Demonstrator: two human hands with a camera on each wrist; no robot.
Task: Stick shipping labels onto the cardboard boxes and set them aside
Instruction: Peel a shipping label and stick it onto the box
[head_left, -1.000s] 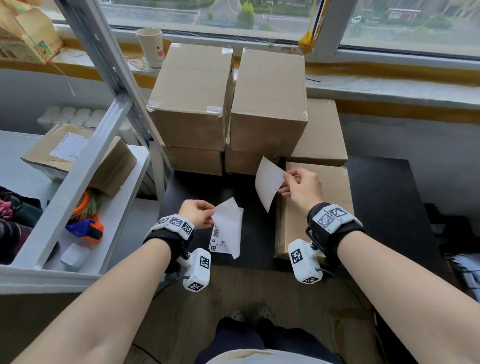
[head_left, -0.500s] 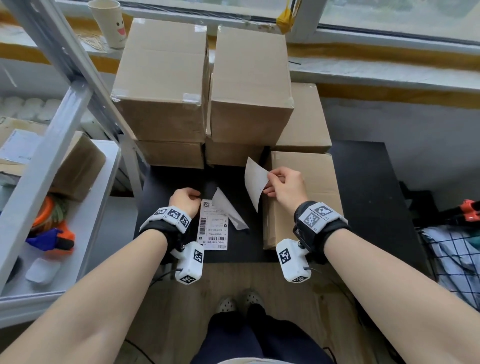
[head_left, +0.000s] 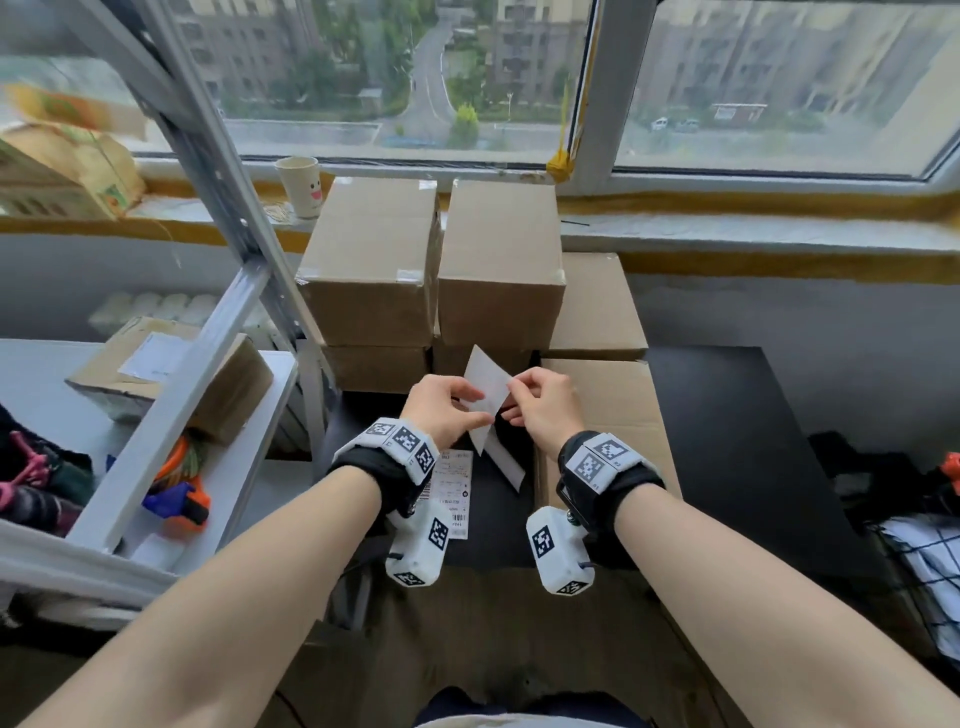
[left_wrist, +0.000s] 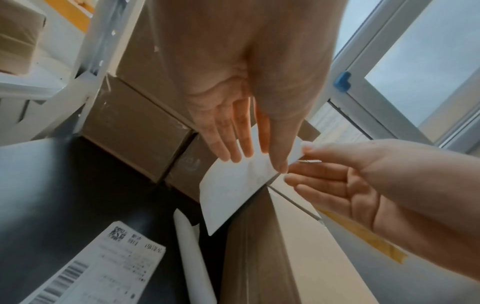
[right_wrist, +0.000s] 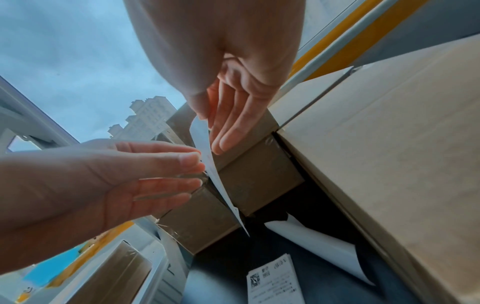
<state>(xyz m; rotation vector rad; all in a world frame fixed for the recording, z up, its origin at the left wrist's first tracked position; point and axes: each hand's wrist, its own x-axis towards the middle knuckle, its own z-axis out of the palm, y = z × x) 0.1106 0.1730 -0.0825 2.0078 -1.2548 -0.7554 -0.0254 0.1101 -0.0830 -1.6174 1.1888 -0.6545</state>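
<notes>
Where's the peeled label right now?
In the head view, centre: the label is pinched between left hand and right hand, above the black table.

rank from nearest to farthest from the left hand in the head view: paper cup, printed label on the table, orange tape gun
From the left hand:
1. Printed label, on the black table just below the wrist.
2. Orange tape gun, on the shelf to the left.
3. Paper cup, far back on the windowsill.

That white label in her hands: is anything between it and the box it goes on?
Nothing visible. Both hands, left hand and right hand, pinch the label beside the open-topped box, whose top lies bare.
</notes>
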